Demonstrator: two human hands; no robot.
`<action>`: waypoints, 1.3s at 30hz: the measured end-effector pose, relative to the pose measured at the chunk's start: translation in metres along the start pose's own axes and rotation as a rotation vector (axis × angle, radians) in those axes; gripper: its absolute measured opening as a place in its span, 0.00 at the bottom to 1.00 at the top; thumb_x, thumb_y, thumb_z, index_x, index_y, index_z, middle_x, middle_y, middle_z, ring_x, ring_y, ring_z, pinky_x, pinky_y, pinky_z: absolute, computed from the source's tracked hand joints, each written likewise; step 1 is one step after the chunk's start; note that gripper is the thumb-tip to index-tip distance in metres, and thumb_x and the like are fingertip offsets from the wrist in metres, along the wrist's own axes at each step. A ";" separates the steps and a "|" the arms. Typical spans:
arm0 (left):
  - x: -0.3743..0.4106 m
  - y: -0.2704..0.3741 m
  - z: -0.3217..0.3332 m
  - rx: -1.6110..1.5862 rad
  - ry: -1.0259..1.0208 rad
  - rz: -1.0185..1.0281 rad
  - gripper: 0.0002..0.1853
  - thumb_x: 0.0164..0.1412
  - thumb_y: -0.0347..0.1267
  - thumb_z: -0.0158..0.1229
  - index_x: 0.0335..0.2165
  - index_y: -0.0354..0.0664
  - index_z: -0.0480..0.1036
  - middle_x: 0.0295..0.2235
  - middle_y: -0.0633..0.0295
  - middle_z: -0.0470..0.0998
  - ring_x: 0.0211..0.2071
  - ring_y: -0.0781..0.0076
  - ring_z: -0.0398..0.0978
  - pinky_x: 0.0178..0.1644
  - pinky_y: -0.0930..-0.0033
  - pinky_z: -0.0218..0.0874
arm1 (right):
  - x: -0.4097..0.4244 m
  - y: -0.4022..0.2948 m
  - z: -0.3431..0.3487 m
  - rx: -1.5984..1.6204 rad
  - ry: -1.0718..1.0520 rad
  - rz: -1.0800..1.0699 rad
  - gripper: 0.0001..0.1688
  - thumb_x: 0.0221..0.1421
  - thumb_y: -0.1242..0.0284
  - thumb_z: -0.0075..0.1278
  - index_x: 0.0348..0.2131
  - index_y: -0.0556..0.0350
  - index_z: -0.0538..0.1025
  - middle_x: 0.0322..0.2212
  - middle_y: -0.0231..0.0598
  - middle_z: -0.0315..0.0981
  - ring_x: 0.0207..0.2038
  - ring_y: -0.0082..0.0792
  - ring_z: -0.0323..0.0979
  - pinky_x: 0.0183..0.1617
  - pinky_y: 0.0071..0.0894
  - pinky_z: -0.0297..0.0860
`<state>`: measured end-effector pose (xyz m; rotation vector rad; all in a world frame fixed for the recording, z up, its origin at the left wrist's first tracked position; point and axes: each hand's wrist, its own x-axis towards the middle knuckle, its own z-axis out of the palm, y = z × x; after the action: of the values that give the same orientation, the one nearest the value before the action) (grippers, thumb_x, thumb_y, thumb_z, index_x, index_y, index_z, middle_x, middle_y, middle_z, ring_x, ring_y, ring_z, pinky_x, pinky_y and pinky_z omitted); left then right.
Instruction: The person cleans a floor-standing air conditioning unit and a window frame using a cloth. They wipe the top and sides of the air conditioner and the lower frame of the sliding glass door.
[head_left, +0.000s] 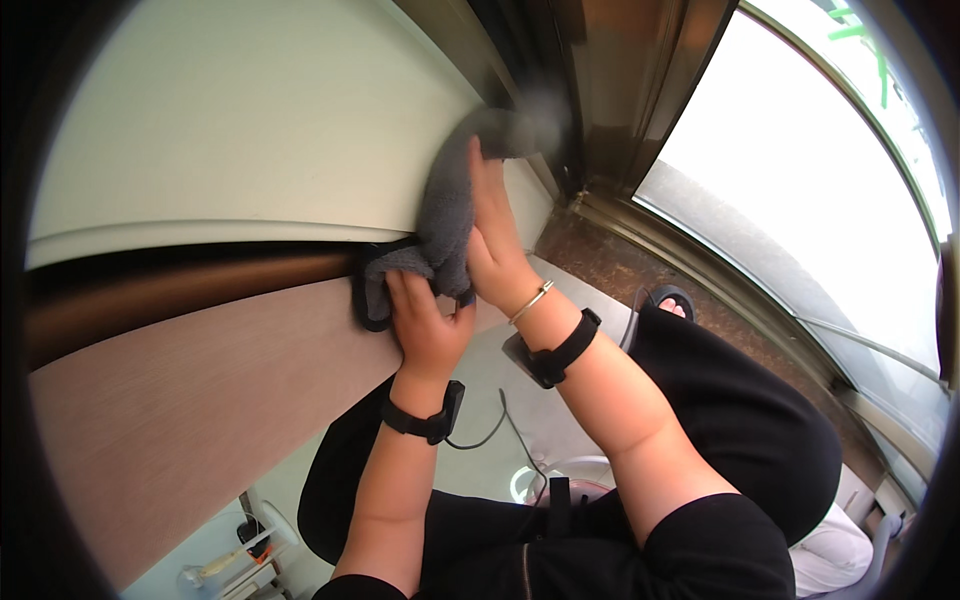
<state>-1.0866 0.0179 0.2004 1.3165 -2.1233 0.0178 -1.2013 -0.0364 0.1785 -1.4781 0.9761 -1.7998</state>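
A grey terry cloth (448, 202) lies bunched along the right end of a pale board (255, 127), beside a dark metal frame (559, 90). My right hand (495, 225), wearing a bangle, presses along the cloth with fingers stretched out. The cloth's far end is blurred near the frame. My left hand (427, 319) grips the lower fold of the cloth, at the end of a brown rounded rail (195, 289). Some fingertips of the left hand are hidden in the fold. Both wrists carry black straps with small devices.
A light wood panel (217, 382) runs below the rail. To the right is a bright glass pane (780, 187) in a metal frame. A thin cable (504, 420) hangs between my arms. Behind me, a person's white-trousered leg (832, 551) shows at lower right.
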 end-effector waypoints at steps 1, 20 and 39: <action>-0.004 -0.004 0.006 0.045 0.015 0.015 0.33 0.44 0.25 0.59 0.49 0.31 0.55 0.42 0.42 0.61 0.43 0.41 0.61 0.47 0.54 0.56 | -0.003 0.009 0.000 -0.021 0.020 0.007 0.40 0.43 0.79 0.33 0.58 0.66 0.47 0.52 0.61 0.50 0.56 0.60 0.46 0.62 0.41 0.42; -0.056 -0.042 0.073 0.243 -0.074 0.034 0.34 0.49 0.23 0.49 0.53 0.25 0.45 0.51 0.26 0.52 0.48 0.29 0.58 0.48 0.51 0.60 | -0.108 0.148 -0.014 0.235 0.079 0.704 0.36 0.58 0.72 0.34 0.61 0.57 0.40 0.62 0.43 0.34 0.64 0.36 0.34 0.64 0.27 0.37; -0.044 -0.040 0.052 -0.273 0.049 -0.183 0.38 0.55 0.30 0.56 0.56 0.29 0.43 0.54 0.41 0.55 0.54 0.49 0.58 0.58 0.61 0.46 | -0.030 0.037 0.019 0.008 0.072 0.304 0.42 0.47 0.84 0.34 0.60 0.65 0.38 0.59 0.67 0.31 0.63 0.60 0.30 0.64 0.41 0.35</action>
<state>-1.0667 0.0159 0.1240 1.3241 -1.8799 -0.3022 -1.1769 -0.0348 0.1338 -1.1922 1.1591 -1.6419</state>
